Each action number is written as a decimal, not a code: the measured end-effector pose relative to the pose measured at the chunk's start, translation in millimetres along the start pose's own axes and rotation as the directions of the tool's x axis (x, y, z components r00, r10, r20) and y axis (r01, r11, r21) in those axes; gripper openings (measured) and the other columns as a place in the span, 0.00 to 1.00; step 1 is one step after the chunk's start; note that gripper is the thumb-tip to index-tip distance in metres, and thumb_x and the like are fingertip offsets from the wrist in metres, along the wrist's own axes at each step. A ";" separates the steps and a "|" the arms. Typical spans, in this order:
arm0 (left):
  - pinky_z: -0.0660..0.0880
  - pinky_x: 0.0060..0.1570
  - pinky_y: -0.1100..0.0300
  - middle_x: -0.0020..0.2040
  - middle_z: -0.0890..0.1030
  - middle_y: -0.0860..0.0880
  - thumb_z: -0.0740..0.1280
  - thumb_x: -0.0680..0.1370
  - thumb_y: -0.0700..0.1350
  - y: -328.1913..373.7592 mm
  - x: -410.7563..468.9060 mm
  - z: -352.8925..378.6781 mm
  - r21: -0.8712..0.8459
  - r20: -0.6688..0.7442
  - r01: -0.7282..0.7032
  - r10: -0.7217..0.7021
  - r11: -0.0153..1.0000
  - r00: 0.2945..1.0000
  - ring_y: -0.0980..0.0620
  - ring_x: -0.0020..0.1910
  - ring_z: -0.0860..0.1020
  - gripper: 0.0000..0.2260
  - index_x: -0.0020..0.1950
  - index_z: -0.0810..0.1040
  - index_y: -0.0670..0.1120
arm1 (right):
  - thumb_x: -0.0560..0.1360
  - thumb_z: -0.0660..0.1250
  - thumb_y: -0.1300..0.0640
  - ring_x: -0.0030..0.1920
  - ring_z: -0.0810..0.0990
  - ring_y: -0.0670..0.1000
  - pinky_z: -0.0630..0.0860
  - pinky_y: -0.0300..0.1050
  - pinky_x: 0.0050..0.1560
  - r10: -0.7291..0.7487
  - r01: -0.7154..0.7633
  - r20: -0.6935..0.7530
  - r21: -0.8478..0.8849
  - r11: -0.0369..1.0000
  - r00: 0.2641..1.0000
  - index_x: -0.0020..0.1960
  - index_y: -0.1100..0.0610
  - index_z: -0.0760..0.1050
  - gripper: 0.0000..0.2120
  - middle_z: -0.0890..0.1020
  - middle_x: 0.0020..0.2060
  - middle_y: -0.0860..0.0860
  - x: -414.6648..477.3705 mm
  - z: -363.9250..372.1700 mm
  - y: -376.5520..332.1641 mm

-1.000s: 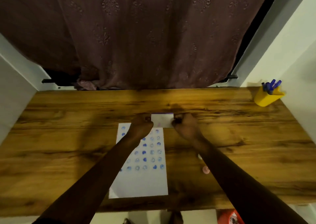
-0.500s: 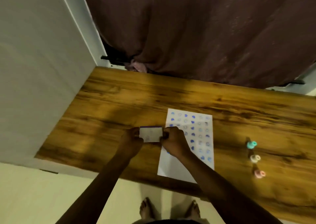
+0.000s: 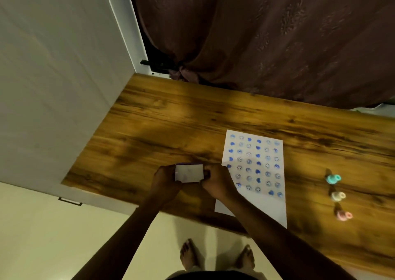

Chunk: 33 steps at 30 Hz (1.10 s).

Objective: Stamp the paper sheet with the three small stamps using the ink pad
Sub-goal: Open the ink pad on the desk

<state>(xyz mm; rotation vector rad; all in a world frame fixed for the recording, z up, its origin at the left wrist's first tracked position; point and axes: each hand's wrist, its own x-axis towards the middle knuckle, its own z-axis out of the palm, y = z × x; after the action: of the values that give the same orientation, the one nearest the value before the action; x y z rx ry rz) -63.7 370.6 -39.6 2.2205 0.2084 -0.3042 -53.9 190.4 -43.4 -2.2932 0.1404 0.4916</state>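
I am holding the ink pad point(image 3: 189, 173) with both hands, just above the wooden worktop point(image 3: 171, 126). My left hand point(image 3: 165, 182) is pinching its left end and my right hand point(image 3: 217, 182) is pinching its right end. So each grip is clamped tight on the little box. I think I am using two hands because the box is small and flat, and one hand alone could let it tip.

The pale lid side is facing up at me. I cannot tell if the box is shut tight or a bit open.

The paper sheet point(image 3: 259, 202) is lying flat on the worktop, just beside my right hand. My right wrist is crossing over its near left corner. It is covered in rows of blue marks, hearts and small round faces, with a bare white strip at the near end. I think most of the stamping is done.

The three small stamps are lying in a line well to the right of the paper: a teal stamp point(image 3: 333, 178), a white stamp point(image 3: 338, 195) and a pink stamp point(image 3: 343, 215). No hand is touching them. I think they are parked there so wet ink is not smudging the paper.

I guess the ink pad is being put away to the left, out of the way.
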 end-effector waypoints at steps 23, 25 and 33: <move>0.71 0.65 0.59 0.68 0.80 0.48 0.70 0.79 0.50 -17.7 27.4 -36.4 0.407 0.293 -0.460 0.364 0.789 0.884 0.48 0.67 0.77 0.18 0.69 0.79 0.50 | 0.75 0.75 0.55 0.66 0.79 0.55 0.75 0.45 0.67 -0.071 0.074 -0.057 0.057 0.996 0.996 0.66 0.54 0.78 0.20 0.82 0.63 0.53 -7.0 3.7 9.2; 0.76 0.58 0.59 0.63 0.84 0.48 0.68 0.80 0.47 -11.0 36.0 -43.1 0.379 0.337 -0.502 0.389 0.777 0.857 0.49 0.61 0.81 0.14 0.66 0.82 0.49 | 0.76 0.74 0.54 0.63 0.81 0.53 0.76 0.40 0.62 -0.077 0.082 -0.079 0.059 0.995 0.994 0.63 0.54 0.79 0.17 0.84 0.59 0.52 -7.8 3.8 8.9; 0.72 0.57 0.58 0.63 0.83 0.47 0.60 0.84 0.47 -0.3 63.0 -52.2 0.339 0.378 -0.536 0.409 0.774 0.830 0.49 0.59 0.80 0.15 0.69 0.78 0.50 | 0.78 0.71 0.54 0.59 0.81 0.51 0.77 0.48 0.66 -0.068 0.074 -0.130 0.041 0.996 0.989 0.62 0.55 0.79 0.13 0.84 0.57 0.51 -12.0 4.9 5.6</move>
<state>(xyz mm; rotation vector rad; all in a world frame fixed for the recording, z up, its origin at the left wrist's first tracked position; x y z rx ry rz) 4.1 414.6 -26.8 2.5294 -0.6451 -0.4082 -67.8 189.4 -45.6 -2.2768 0.1313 0.3008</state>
